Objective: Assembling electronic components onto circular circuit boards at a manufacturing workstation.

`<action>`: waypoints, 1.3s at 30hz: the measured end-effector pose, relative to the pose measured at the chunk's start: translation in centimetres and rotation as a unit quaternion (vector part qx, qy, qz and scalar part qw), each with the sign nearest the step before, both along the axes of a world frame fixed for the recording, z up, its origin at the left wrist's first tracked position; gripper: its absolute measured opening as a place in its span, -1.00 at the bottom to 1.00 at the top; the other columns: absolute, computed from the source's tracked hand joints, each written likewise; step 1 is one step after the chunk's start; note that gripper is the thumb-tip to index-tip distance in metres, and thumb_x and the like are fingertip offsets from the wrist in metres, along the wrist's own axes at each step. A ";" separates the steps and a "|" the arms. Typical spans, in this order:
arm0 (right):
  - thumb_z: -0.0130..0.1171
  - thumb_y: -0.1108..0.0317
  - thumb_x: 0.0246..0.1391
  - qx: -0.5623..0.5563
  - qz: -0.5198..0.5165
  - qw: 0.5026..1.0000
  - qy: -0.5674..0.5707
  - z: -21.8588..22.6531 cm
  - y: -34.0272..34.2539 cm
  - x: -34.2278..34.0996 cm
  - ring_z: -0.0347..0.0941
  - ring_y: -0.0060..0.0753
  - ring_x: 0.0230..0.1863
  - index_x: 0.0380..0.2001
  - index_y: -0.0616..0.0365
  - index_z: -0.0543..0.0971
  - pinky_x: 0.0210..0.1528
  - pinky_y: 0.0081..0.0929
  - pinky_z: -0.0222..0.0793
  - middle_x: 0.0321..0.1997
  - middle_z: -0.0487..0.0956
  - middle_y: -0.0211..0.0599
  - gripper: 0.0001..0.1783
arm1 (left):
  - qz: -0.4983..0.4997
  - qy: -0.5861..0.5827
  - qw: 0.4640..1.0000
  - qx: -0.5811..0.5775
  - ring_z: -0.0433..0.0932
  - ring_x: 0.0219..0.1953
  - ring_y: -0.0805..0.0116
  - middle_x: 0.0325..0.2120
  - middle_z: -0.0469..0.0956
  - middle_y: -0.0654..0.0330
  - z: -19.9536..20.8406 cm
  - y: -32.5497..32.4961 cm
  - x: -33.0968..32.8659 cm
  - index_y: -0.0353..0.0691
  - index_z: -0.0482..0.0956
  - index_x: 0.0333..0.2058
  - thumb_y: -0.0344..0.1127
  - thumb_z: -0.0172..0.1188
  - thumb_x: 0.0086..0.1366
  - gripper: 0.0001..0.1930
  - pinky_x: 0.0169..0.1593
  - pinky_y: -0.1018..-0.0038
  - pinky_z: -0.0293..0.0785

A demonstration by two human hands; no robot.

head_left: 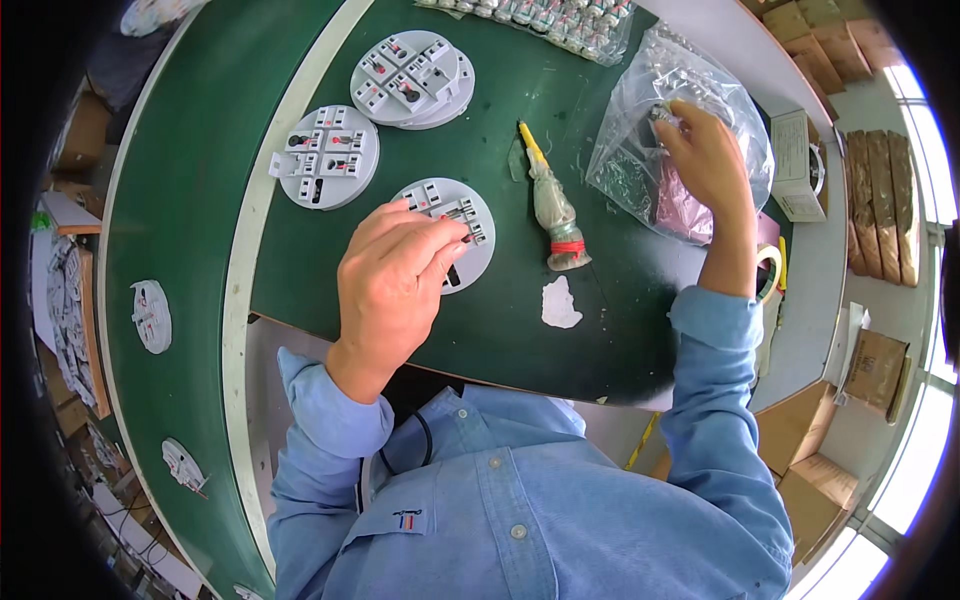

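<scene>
My left hand (388, 285) is over a round light-grey plastic base (478, 262) with raised blocks and small metal clips. Its thumb and fingers are pinched together at the base's middle; what they hold, if anything, is hidden. To the right, my right hand (708, 160) reaches over an opened clear plastic bag (620, 150). Its fingertips close on a small silvery piece (660, 114), too small to name surely. Between the hands lies a tool (552, 205) with a yellow tip, a plastic-wrapped body and a red band. Below it is a scrap of white material (560, 303).
More round bases sit at the back left, some in a stack (415, 80) and one alone (328, 160). Beyond a pale rail (243, 250), others lie on a green belt (185, 180). Packed small parts (560, 22) are at the back; a white box (797, 165) and tape roll (768, 270) are right.
</scene>
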State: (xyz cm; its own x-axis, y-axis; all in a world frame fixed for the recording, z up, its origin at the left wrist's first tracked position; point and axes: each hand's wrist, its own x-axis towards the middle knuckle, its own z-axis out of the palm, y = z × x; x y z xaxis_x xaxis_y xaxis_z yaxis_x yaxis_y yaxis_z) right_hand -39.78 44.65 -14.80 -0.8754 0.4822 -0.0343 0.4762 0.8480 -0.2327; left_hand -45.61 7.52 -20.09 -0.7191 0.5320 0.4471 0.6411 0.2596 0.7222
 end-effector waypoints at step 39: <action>0.37 0.19 0.20 -0.041 -0.091 0.987 0.128 -5.5 3.8 -2.8 0.75 -0.09 -0.13 -0.12 0.23 0.75 0.03 -0.17 0.57 -0.21 0.80 -0.05 -0.67 | 0.098 -0.437 0.891 0.072 0.15 -0.48 0.63 -0.62 0.24 0.44 1.7 -4.7 -1.7 -0.29 0.46 -0.51 0.05 0.09 0.71 -0.38 -0.42 0.43 0.12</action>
